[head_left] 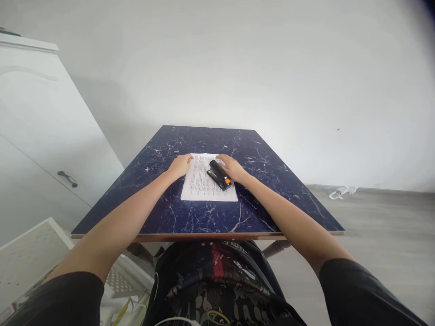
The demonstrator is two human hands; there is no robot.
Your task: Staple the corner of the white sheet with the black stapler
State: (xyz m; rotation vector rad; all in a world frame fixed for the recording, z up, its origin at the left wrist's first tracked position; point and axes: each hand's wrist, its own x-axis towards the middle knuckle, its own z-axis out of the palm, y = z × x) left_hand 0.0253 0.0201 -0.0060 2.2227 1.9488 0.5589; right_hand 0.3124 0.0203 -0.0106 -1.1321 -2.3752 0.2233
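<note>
A printed sheet of paper (197, 185) lies on the dark blue marbled table (204, 217); whether more sheets lie under it cannot be made out. My left hand (181, 166) is closed at its upper left edge, thumb and fingers together on the paper. On the right part of the page rests a black stapler (219, 175) with an orange patch at its near end. My right hand (233, 167) lies right beside the stapler, its bent fingers at the upper right edge of the paper. Part of that edge is hidden under the hand.
A small grey piece (176, 151) sits on the table beyond my left hand. To the left stand a white cabinet (41, 127) and a white perforated rack (37, 249). A clear plastic item (341, 192) is on the floor by the wall at right.
</note>
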